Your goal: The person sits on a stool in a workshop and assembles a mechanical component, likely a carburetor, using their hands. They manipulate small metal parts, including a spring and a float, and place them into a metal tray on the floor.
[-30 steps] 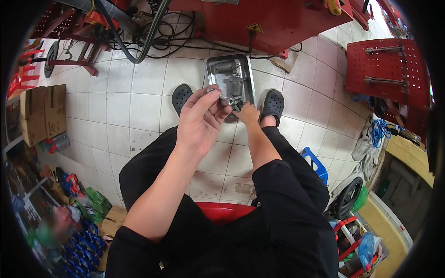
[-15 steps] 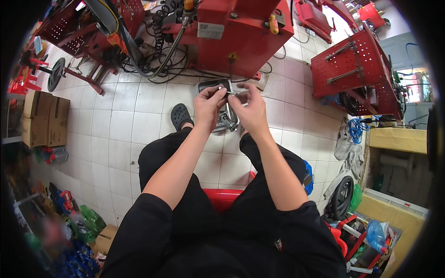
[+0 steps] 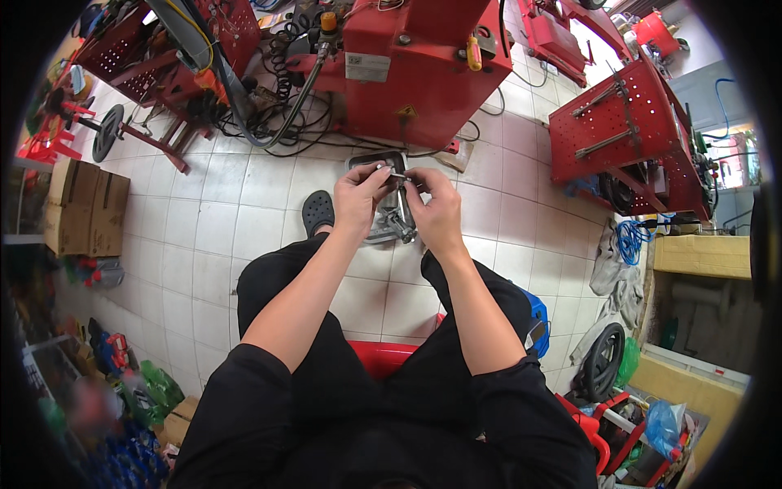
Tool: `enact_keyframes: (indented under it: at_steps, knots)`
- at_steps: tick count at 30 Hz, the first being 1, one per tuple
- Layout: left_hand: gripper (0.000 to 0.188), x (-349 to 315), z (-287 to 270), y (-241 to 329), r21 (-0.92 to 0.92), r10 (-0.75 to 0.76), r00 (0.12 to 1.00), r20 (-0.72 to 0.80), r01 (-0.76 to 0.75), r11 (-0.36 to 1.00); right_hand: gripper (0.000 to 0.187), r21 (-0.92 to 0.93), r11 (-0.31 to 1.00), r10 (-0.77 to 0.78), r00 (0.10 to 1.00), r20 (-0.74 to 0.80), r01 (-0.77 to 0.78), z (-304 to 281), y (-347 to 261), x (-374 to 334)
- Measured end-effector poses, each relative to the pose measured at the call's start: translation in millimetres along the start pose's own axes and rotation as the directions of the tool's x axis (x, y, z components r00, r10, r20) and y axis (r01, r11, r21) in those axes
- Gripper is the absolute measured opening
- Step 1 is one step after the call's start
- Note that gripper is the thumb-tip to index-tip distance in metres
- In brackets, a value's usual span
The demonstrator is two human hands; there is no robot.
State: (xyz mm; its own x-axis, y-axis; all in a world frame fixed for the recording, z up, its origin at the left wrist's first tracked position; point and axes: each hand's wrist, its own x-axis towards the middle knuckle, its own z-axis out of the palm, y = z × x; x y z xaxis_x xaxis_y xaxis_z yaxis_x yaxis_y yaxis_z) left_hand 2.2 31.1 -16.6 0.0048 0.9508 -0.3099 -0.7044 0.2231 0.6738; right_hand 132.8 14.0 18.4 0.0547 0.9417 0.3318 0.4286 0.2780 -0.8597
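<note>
Between my fingertips, above the floor in front of me, is a small thin metal rod [image 3: 396, 174]; its exact kind is too small to make out. My left hand [image 3: 356, 200] pinches one end of it between thumb and forefinger. At the other end, the thumb and fingers of my right hand [image 3: 437, 210] are closed on it. Beneath both hands lies a dark-rimmed metal tray [image 3: 376, 156], partly hidden by them. Silvery metal parts [image 3: 398, 226] rest at its near side, just below the gap between my wrists.
A large red machine [image 3: 423, 90] stands ahead, with black cables [image 3: 297, 134] on the tiled floor to its left. At right is a red perforated tool cart [image 3: 603, 130]. Cardboard boxes [image 3: 88, 208] stand at left. A red seat [image 3: 383, 357] shows between my legs.
My right hand's raised, spread fingers have come down and closed at the rod's right end. Both hands stay close together over the tray, and the view has shifted slightly.
</note>
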Motion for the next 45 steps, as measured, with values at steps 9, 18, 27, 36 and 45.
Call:
enact_keyframes:
  at_steps: [9,18,27,36,45]
  knots:
    - [0.019,8.0,-6.3,-1.2,0.069,0.022,1.0,-0.019,-0.021,0.997,0.019,0.161,0.979,0.121,0.992,0.02,-0.123,4.3,8.3,4.1]
    - [0.019,7.0,-4.9,-0.2,0.063,0.032,0.999,0.0,-0.032,0.998,0.017,0.081,0.995,0.065,0.998,0.022,-0.066,4.1,1.9,4.3]
    - [0.017,5.3,-4.6,0.4,0.02,0.008,1.0,0.021,-0.008,1.0,0.018,-0.022,0.997,0.079,0.997,0.012,-0.079,1.1,-3.5,3.5]
    - [0.016,5.9,-4.2,1.5,0.053,-0.001,1.0,0.021,0.0,0.999,0.014,-0.031,0.999,-0.022,0.998,0.051,0.024,-0.7,-4.4,5.0]
    - [0.018,6.3,-4.0,2.6,0.051,-0.002,1.0,0.016,0.001,0.999,0.015,0.001,0.996,0.087,0.995,0.049,-0.087,-1.3,-6.3,3.2]
